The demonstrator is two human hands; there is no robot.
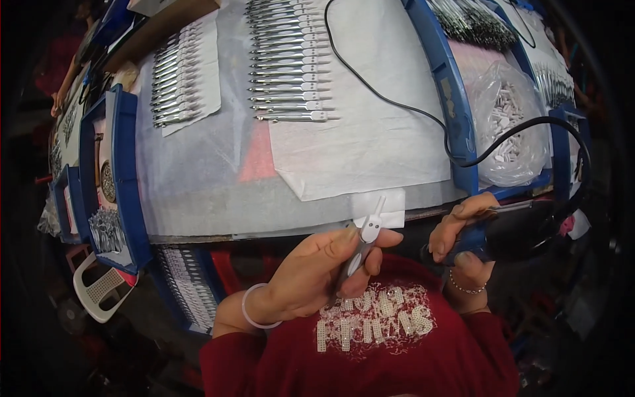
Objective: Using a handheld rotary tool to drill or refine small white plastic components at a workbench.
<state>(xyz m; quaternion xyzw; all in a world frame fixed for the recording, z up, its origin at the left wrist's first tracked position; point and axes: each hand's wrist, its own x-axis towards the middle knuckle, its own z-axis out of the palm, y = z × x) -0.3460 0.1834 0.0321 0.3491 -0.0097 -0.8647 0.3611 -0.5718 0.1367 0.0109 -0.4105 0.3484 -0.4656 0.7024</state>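
Note:
My left hand [324, 261] is closed around a drawing compass [370, 229] with a white head, two small holes in it and a narrow white stem pointing up. Its metal legs run down between my thumb and fingers, partly covered by them. To the right, my right hand [463, 231] wraps round a dark, corded electric screwdriver [512, 235]; its tip cannot be made out. The two hands are apart, just in front of the table edge. Behind the compass head lies a small white pad [397, 202].
Rows of compasses [291, 73] lie on white paper, with another batch [178, 83] to their left. A black cord [397, 102] loops across the table. Blue trays stand on both sides; the right one [456, 112] holds a bag of white parts [506, 126]. A white stool [106, 291] stands lower left.

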